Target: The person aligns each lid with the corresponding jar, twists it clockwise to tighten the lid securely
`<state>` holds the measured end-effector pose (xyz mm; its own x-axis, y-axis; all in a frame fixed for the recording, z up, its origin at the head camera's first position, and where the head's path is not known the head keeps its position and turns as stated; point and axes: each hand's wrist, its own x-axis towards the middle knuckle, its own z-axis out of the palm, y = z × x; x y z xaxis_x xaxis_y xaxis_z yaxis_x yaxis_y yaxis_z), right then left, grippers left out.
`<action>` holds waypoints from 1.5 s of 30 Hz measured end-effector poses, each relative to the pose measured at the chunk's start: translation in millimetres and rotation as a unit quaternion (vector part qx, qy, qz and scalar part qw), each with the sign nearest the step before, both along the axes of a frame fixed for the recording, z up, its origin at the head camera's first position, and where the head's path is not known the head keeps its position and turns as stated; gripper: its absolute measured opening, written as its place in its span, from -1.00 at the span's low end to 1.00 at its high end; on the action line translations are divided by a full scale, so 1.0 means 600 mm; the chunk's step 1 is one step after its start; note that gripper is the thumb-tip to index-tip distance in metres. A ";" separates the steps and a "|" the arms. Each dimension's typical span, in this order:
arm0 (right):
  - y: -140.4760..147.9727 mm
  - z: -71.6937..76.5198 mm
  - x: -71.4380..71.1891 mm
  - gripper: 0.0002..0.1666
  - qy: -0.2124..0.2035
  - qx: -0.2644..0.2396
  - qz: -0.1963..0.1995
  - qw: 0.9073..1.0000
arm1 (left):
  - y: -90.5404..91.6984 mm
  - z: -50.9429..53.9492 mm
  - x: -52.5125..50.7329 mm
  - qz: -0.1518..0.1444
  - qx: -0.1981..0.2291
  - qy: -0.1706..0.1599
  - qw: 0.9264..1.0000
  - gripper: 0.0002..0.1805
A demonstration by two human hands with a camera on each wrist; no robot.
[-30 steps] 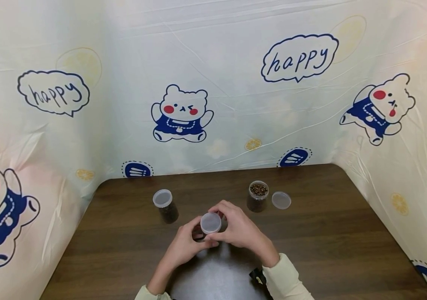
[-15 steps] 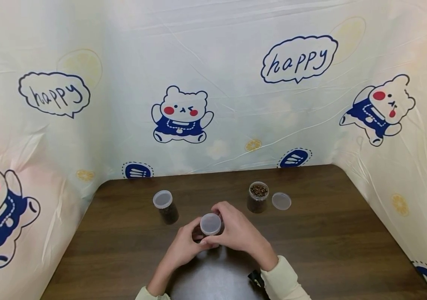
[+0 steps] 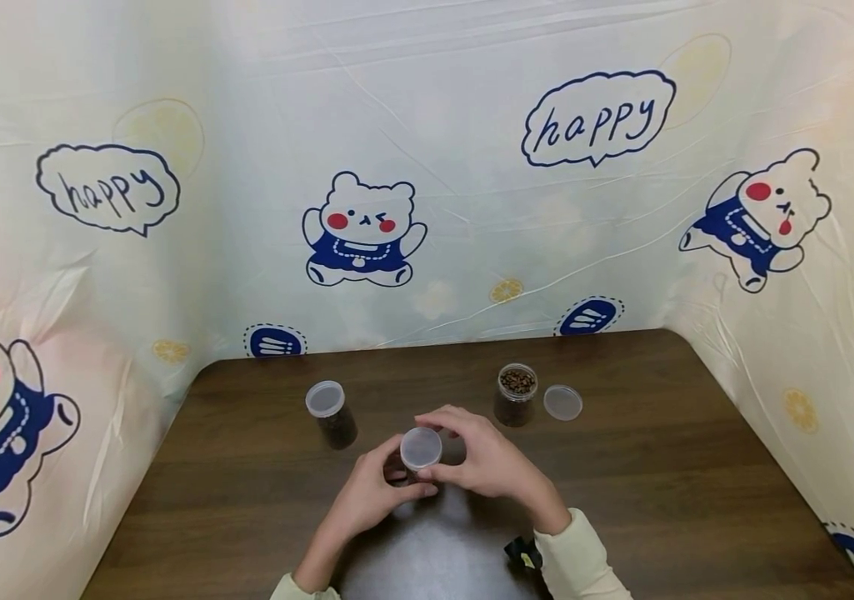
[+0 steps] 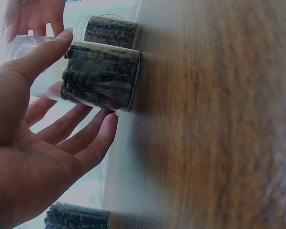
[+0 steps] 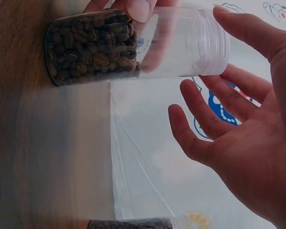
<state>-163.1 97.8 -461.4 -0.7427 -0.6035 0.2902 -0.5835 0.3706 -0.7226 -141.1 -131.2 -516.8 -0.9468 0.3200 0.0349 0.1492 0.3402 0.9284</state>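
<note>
Shifted since half a second ago: right hand (image 3: 497,462), drawn slightly rightward, its fingers spread wider. Surroundings I log on the wood-grain table (image 3: 659,467), left to right: lidded jar (image 3: 339,427), contents dark; open jar (image 3: 514,408) of brown beans (image 3: 517,382); loose lid (image 3: 563,402), flat, just beside it. Centre item: clear coffee-bean jar (image 4: 102,76), upright between both hands, coffee beans (image 5: 93,45) filling its lower part, translucent cap (image 3: 421,447) on top. Left hand (image 3: 370,490) clasps its body; right fingers stand apart about the cap, contact unclear to me.
</note>
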 end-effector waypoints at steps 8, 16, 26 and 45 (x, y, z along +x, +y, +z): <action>-0.015 -0.005 0.004 -0.34 0.005 -0.008 -0.044 0.999 | -0.001 0.000 0.002 0.002 -0.001 -0.006 1.000 -0.35; -0.021 -0.006 0.010 -0.18 -0.005 0.028 -0.080 0.996 | -0.001 0.003 0.003 -0.001 -0.009 -0.009 1.000 -0.36; -0.007 0.003 0.005 -0.15 0.022 0.040 -0.006 0.999 | -0.002 0.005 0.002 -0.003 -0.022 0.003 1.000 -0.40; -0.027 -0.012 0.010 -0.30 0.012 0.051 -0.086 0.995 | -0.003 0.006 0.002 -0.008 -0.017 -0.002 1.000 -0.38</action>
